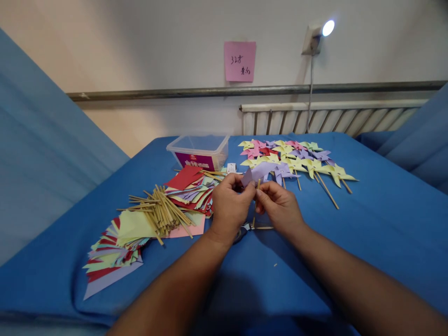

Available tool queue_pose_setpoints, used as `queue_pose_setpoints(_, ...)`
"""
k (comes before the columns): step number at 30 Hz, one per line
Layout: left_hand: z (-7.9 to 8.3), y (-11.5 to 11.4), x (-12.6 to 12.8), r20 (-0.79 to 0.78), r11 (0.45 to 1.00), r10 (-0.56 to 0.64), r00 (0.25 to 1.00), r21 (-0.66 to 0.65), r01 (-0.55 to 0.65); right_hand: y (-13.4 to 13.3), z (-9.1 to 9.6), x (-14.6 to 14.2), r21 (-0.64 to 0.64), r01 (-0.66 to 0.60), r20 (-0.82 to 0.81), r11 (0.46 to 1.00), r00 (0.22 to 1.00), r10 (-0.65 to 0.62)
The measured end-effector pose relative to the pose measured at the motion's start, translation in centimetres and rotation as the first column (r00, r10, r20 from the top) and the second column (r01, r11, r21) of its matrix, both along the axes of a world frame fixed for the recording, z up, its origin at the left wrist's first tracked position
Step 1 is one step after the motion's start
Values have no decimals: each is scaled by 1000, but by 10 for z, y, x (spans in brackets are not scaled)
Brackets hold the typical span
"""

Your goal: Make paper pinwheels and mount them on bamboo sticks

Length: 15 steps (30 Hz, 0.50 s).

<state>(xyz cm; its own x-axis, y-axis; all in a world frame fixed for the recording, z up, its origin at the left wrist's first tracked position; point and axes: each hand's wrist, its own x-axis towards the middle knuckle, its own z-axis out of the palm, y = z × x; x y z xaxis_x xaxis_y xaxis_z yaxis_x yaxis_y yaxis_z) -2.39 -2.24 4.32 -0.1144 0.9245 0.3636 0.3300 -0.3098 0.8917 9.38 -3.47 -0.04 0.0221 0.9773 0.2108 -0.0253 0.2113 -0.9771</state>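
Observation:
My left hand is closed on a light purple paper pinwheel, pinching it between thumb and fingers. A thin wooden stick stands nearly upright between my hands, its top showing just above the fingertips. My right hand pinches at this stick, fingertips close to my left thumb; the exact grip is partly hidden. On the table below lies a pair of scissors with dark handles, partly covered by my left wrist.
Finished pinwheels lie in rows at the back right. To the left are a pile of wooden sticks, stacks of coloured paper and a clear plastic box. A blue cloth covers the table.

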Motion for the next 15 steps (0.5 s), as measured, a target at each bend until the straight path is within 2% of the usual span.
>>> queue_pose_setpoints(15, -2, -2, 0, -93, 999, 4, 996, 55, 2, 1, -4, 2, 1, -4, 20, 1000, 1000, 4)
